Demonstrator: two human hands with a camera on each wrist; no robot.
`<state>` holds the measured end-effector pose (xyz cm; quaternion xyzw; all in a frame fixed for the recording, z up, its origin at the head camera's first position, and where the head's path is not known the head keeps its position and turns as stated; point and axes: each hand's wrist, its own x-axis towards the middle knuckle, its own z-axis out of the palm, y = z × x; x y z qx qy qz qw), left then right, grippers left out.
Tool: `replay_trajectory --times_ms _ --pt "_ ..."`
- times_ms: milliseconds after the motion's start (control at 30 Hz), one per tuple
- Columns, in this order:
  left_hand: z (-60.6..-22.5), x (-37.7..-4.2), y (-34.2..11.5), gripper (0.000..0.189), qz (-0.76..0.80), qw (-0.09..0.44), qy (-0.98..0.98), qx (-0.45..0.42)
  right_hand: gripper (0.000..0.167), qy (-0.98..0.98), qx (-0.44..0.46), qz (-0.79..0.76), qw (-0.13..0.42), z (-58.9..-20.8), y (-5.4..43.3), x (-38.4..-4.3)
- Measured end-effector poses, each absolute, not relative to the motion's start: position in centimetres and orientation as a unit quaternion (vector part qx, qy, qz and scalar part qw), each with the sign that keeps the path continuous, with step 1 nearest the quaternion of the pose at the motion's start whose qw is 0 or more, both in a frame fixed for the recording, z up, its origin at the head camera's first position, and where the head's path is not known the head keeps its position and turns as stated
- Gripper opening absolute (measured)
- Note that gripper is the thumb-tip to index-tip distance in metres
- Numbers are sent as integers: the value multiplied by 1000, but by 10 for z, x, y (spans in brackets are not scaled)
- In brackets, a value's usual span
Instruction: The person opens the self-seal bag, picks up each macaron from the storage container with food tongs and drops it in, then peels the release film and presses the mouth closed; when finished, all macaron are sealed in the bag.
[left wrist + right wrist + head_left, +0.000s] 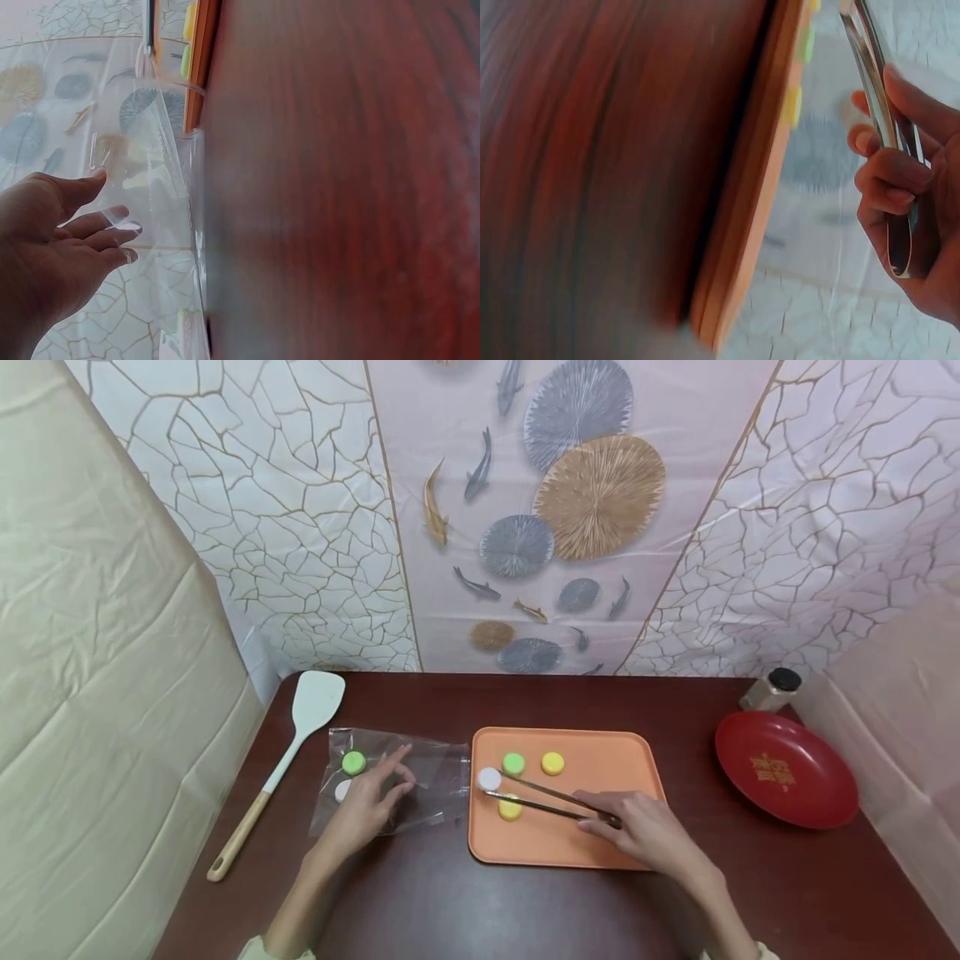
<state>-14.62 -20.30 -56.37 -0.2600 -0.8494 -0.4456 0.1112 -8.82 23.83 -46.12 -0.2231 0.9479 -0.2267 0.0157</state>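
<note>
In the head view my right hand [643,827] grips metal tongs [551,795] over the orange tray [570,853]. The tongs' tips straddle a white macaron [489,778] by the tray's left rim. A green macaron [513,764] and two yellow macarons [552,763] lie close by. The right wrist view shows the fingers curled round the tongs [885,127]. My left hand [366,800] is at a clear plastic bag [442,777] holding a green macaron [354,763] and a white one [342,790]. In the left wrist view its loosely spread fingers [109,236] overlap the raised film [161,202].
A white spatula [315,702] with a wooden handle lies left of the bag. Right of the tray is a red oval plate [810,777] with gold markings, and behind it a small black-lidded jar [772,689]. Draped cloth [315,543] bounds the table at the back and sides.
</note>
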Motion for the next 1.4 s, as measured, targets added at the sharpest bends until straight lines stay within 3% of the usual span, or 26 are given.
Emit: replay_trajectory --times_ms 167,467,733,1200,1400 --pt "-547 -136 -200 51 -465 137 -824 -294 35 948 -228 -222 -1 -466 212 -91" --pt "-512 -121 -186 49 -455 137 -843 -251 31 941 -266 -207 17 -462 182 -106" --pt "-540 -130 -195 54 -466 159 -823 -283 33 938 -268 -218 38 -467 150 -116" --pt "-588 -153 -205 63 -431 143 -851 -264 30 921 -319 -224 14 -477 111 -124" --pt "-567 -143 -201 59 -442 150 -837 -284 36 909 -344 -236 -3 -499 95 -136"
